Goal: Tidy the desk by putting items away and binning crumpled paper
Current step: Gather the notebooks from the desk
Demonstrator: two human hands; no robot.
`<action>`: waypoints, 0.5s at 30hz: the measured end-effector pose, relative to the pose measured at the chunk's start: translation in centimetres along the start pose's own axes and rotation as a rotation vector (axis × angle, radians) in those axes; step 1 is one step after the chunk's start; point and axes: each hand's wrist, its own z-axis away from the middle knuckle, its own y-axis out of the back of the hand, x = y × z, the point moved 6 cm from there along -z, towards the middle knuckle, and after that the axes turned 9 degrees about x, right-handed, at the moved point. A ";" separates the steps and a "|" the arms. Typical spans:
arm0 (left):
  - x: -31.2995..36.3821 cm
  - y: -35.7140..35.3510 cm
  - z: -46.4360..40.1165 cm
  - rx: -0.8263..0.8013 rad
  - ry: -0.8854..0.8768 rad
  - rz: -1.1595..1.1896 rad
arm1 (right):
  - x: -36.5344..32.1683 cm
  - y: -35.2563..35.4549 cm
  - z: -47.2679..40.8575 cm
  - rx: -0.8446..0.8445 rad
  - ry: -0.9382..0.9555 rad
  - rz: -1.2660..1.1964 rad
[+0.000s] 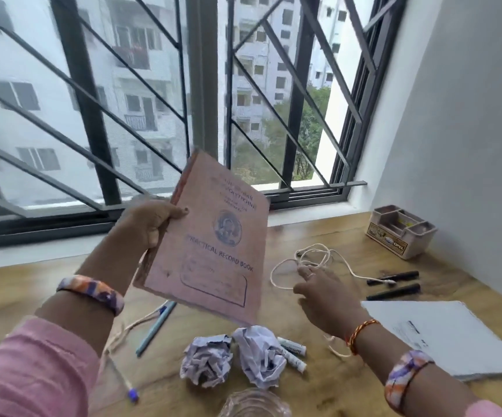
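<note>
My left hand (pixel 150 224) grips a pink record book (pixel 213 245) by its spine edge and holds it tilted above the wooden desk (pixel 18 293). To the right, my right hand (pixel 322 293) hovers palm down with fingers apart over the desk, its fingertips beside a tangled white cable (pixel 313 257). Two crumpled paper balls (pixel 206 361) (pixel 261 356) lie at the near middle. Two white markers (pixel 293 350) rest against the right ball. Two black pens (pixel 394 278) (pixel 394 291) lie at the right.
A beige desk organiser (pixel 402 231) stands at the back right by the wall. A white notebook (pixel 454 335) lies at the right. A light blue pen (pixel 155 328), another pen (pixel 123 379) and a cord lie at the left. A glass rim (pixel 254 403) shows at the bottom.
</note>
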 end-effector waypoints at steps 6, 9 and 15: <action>0.0 10.0 7.0 0.111 -0.151 0.219 | -7.1 6.3 1.5 0.291 -0.190 -0.611; -1.1 14.5 11.3 0.121 -0.164 0.296 | -12.4 8.3 3.0 0.264 -0.204 -0.942; -4.2 23.6 19.7 0.224 -0.152 0.389 | -22.5 9.4 7.3 0.113 -0.273 -1.469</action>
